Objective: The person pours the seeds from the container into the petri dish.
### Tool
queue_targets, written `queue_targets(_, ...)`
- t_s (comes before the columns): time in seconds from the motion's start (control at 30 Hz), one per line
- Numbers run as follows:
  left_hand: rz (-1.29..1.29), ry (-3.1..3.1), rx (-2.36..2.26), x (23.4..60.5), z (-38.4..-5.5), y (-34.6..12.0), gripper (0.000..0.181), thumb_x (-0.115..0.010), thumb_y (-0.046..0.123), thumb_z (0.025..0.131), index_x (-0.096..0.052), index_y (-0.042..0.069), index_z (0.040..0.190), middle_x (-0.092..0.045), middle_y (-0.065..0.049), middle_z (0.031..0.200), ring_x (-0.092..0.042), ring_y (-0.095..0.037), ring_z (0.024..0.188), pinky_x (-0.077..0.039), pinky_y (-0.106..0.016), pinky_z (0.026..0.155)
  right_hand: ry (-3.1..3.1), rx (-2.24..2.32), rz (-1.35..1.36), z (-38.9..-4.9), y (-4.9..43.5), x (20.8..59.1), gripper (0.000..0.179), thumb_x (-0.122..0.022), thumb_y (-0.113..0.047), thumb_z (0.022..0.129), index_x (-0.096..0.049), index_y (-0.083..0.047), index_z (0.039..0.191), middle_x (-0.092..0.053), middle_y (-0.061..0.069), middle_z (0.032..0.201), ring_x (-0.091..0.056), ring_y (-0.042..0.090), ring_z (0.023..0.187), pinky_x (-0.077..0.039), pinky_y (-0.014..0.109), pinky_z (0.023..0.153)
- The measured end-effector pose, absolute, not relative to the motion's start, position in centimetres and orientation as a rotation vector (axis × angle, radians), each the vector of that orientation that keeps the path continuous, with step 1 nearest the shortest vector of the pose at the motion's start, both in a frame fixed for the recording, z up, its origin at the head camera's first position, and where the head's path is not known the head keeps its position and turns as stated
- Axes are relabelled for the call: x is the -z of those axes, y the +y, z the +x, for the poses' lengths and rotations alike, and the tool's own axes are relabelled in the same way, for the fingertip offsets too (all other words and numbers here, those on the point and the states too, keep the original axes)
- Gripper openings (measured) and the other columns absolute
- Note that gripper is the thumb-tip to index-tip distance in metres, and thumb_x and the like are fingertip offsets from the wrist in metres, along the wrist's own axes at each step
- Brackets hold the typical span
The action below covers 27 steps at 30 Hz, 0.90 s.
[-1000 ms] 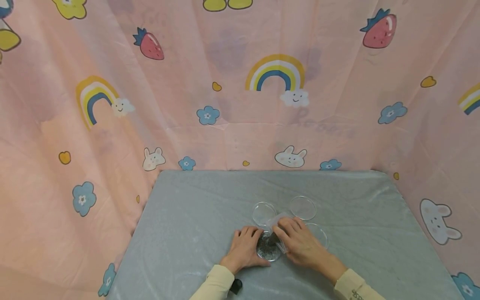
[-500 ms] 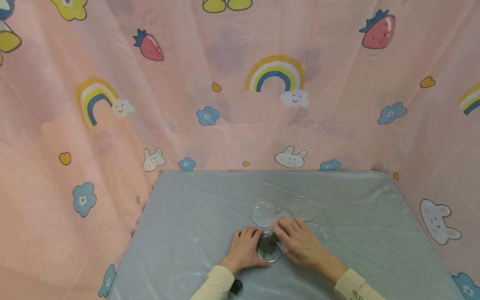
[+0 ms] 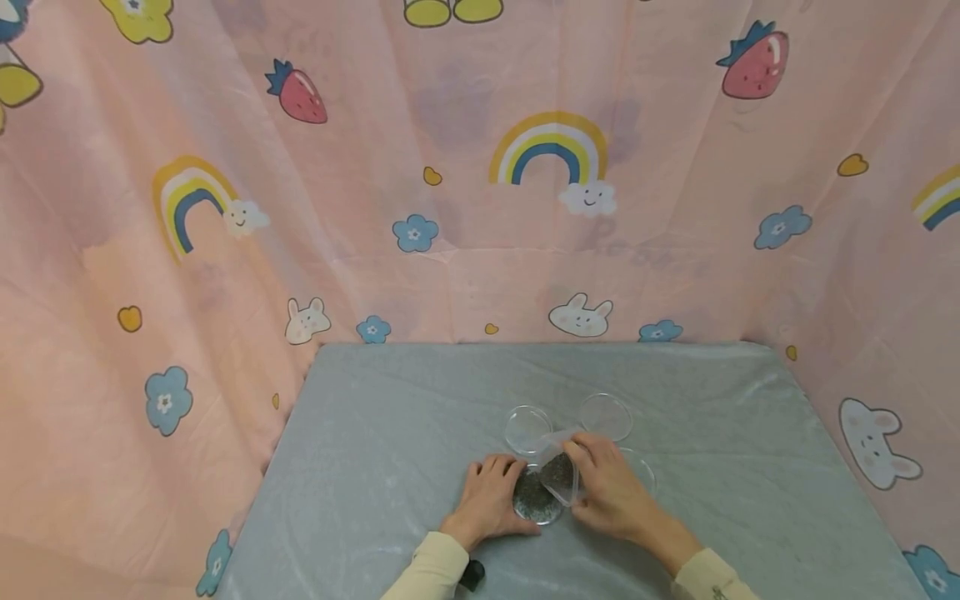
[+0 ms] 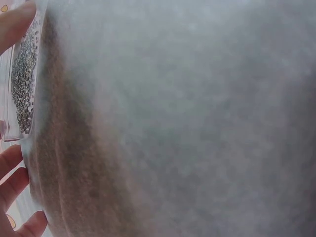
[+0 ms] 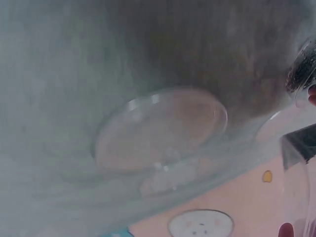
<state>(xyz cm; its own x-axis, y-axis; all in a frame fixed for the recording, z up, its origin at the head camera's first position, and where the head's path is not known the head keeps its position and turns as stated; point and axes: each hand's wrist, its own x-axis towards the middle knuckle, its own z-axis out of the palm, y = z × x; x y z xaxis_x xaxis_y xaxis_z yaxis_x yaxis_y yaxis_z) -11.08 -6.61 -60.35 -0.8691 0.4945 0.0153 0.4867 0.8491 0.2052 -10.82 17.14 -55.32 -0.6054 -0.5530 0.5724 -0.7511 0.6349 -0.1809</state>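
My left hand (image 3: 491,496) grips a round clear petri dish (image 3: 536,518) on the cloth, its thumb at the near side and fingers at the far side. Dark, glittery granules (image 3: 531,493) cover much of the dish's bottom. Above its right part, my right hand (image 3: 611,487) holds a clear plastic container (image 3: 551,444) tilted towards the dish, with more dark granules (image 3: 557,472) inside. In the right wrist view the container (image 5: 296,187) and the petri dish (image 5: 302,69) are cut off by the right edge. The left wrist view catches left fingertips (image 4: 15,185) and granules (image 4: 24,74).
Further clear round dishes lie behind the hands: one (image 3: 528,407) at back left, another (image 3: 606,395) at back right, a third (image 3: 647,465) partly hidden by the right hand. A small black object (image 3: 472,575) sits by the left sleeve. A patterned pink curtain (image 3: 465,283) borders the grey cloth (image 3: 375,467).
My right hand has turned the container, so more of its inside and its granules show. The dish's granule layer looks darker and fuller. My left hand stays in place.
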Motion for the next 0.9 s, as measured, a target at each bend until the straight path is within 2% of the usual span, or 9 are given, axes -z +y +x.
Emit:
queue_targets(0.1,0.795,2.989,-0.315,60.4,-11.2,-6.6,0.097,-0.072,0.078,0.062,-0.05,0.025,0.14,-0.051,0.003,0.13,-0.046,-0.015,0.118,-0.035,-0.036,0.083,-2.371,-0.664,0.957,-10.6,17.3,55.6,0.088,-0.08,-0.015,0.043,-0.051,0.006,0.123,-0.052,0.018,0.118,-0.051,0.031,0.107,-0.038,0.04,0.094)
queue_targets(0.17,0.797,2.985,-0.313,60.4,-11.3,-6.7,0.097,-0.072,0.079,0.062,-0.05,0.025,0.14,-0.051,0.003,0.13,-0.046,-0.016,0.118,-0.035,-0.036,0.083,-2.351,-0.74,0.922,-10.5,17.4,55.8,0.092,-0.083,-0.017,0.043,-0.05,0.009,0.124,-0.053,0.02,0.118,-0.052,0.034,0.108,-0.034,0.034,0.103)
queue_targets(0.2,0.797,2.981,-0.314,60.4,-11.3,-6.7,0.097,-0.072,0.079,0.062,-0.05,0.025,0.14,-0.051,0.003,0.13,-0.046,-0.016,0.118,-0.035,-0.036,0.083,-2.335,-0.779,0.902,-10.5,17.4,55.9,0.092,-0.085,-0.018,0.043,-0.05,0.01,0.124,-0.054,0.02,0.118,-0.052,0.034,0.107,-0.032,0.033,0.103)
queue_targets(0.4,0.794,2.958,-0.342,60.4,-11.2,-6.7,0.095,-0.072,0.078,0.063,-0.051,0.025,0.138,-0.051,0.003,0.129,-0.045,-0.016,0.117,-0.034,-0.036,0.083,-2.386,-0.93,0.631,-9.5,18.3,55.8,0.092,-0.091,-0.02,0.045,-0.051,0.011,0.123,-0.057,0.022,0.113,-0.056,0.035,0.102,-0.034,0.027,0.097)
queue_targets(0.57,0.796,2.951,-0.364,60.5,-11.2,-6.7,0.094,-0.073,0.077,0.063,-0.051,0.025,0.138,-0.051,0.003,0.129,-0.045,-0.016,0.117,-0.034,-0.035,0.082,-2.491,-1.041,0.343,-8.4,20.5,55.7,0.092,-0.092,-0.013,0.053,-0.045,0.008,0.129,-0.054,0.022,0.117,-0.055,0.036,0.103,-0.029,0.01,0.091)
queue_targets(0.67,0.794,2.938,-0.366,60.5,-11.3,-6.7,0.093,-0.072,0.078,0.064,-0.05,0.026,0.138,-0.05,0.003,0.129,-0.045,-0.016,0.117,-0.033,-0.035,0.081,-2.543,-1.071,0.193,-7.8,22.2,55.4,0.092,-0.092,-0.012,0.059,-0.041,0.007,0.133,-0.052,0.022,0.12,-0.054,0.037,0.102,-0.032,0.015,0.082)
queue_targets(0.83,0.789,2.925,-0.363,60.5,-11.3,-6.6,0.093,-0.071,0.078,0.065,-0.049,0.026,0.139,-0.05,0.003,0.13,-0.045,-0.016,0.118,-0.033,-0.035,0.082,-2.604,-1.16,-0.018,-7.1,25.3,55.4,0.094,-0.086,-0.01,0.07,-0.028,0.01,0.142,-0.045,0.028,0.129,-0.047,0.042,0.113,-0.034,0.022,0.085)
queue_targets(0.9,0.789,2.925,-0.361,60.4,-11.3,-6.6,0.094,-0.071,0.077,0.065,-0.049,0.026,0.14,-0.05,0.003,0.13,-0.045,-0.016,0.118,-0.034,-0.035,0.082,-2.607,-1.184,-0.107,-6.9,26.7,55.7,0.097,-0.084,-0.009,0.073,-0.022,0.012,0.145,-0.04,0.033,0.131,-0.043,0.045,0.117,-0.037,0.03,0.087)
